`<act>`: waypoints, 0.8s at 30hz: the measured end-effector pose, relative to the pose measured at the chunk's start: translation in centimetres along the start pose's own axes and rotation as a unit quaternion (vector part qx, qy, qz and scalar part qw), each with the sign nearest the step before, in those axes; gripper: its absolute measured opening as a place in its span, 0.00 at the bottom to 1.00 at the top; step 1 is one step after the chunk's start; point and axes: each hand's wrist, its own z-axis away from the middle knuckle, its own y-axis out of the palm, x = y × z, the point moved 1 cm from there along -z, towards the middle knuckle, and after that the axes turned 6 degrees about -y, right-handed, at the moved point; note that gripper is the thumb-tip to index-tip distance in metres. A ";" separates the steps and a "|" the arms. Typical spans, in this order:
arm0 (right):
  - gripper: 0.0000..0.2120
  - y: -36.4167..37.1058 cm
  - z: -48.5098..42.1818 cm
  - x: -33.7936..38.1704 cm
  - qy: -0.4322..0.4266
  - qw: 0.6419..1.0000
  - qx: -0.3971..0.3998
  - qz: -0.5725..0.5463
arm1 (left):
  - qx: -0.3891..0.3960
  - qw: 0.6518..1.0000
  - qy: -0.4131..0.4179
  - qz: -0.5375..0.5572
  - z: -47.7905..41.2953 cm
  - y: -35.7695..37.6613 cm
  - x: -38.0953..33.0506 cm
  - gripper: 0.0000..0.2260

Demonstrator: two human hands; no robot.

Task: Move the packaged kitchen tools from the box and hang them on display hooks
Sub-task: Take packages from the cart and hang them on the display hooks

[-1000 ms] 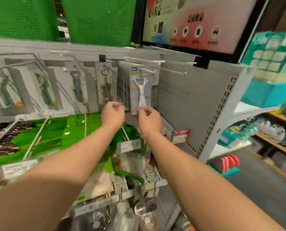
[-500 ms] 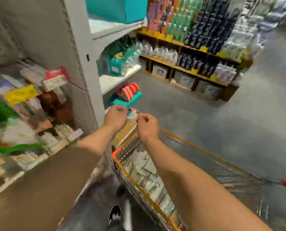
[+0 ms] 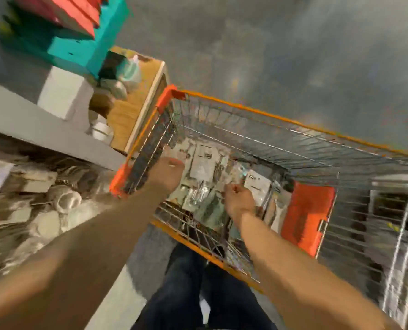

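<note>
White-carded clear packs (image 3: 204,167) noted heaped in cart (image 3: 245,110); print blurred, unreadable. Left hand (image 3: 167,173), right hand (image 3: 240,198) curled above, empty.

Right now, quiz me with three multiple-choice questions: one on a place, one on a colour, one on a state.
1. Where are the packaged tools? A in the wire cart B on the floor C on hooks
2. What colour is the cart's rim? A blue B orange C green
3. How do the packages lie? A hanging B upright C flat, overlapping
1 A, they sit inside the basket; 2 B, orange edging tops the wire; 3 C, they overlap on the cart floor.
</note>
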 end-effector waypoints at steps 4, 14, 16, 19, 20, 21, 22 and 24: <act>0.13 2.8 -3.6 -2.9 0.048 0.998 0.033 0.017 | 0.016 0.999 -0.004 -0.046 -6.0 2.3 2.2 0.02; 0.17 10.0 -15.1 -2.8 0.087 0.995 0.041 -0.026 | 0.054 0.983 0.030 -0.170 -14.4 7.6 3.0 0.07; 0.16 10.3 -15.6 -2.5 0.090 0.995 0.043 -0.017 | 0.045 0.984 0.037 -0.167 -14.6 7.8 2.9 0.11; 0.16 10.9 -16.3 -2.6 0.108 0.992 0.058 -0.030 | 0.042 0.986 0.033 -0.160 -14.8 7.9 2.5 0.13; 0.15 11.2 -16.5 -2.7 0.116 0.990 0.065 -0.049 | 0.044 0.985 0.031 -0.161 -14.9 8.0 2.4 0.14; 0.13 11.5 -16.6 -2.9 0.122 0.988 0.072 -0.065 | 0.046 0.985 0.030 -0.163 -14.9 8.1 2.3 0.14; 0.12 11.6 -16.5 -2.8 0.115 0.988 0.076 -0.070 | 0.050 0.985 0.028 -0.165 -14.9 8.3 2.1 0.14; 0.08 11.3 -15.1 -2.3 0.056 0.995 0.065 -0.054 | 0.049 0.984 0.031 -0.168 -14.3 8.3 1.6 0.15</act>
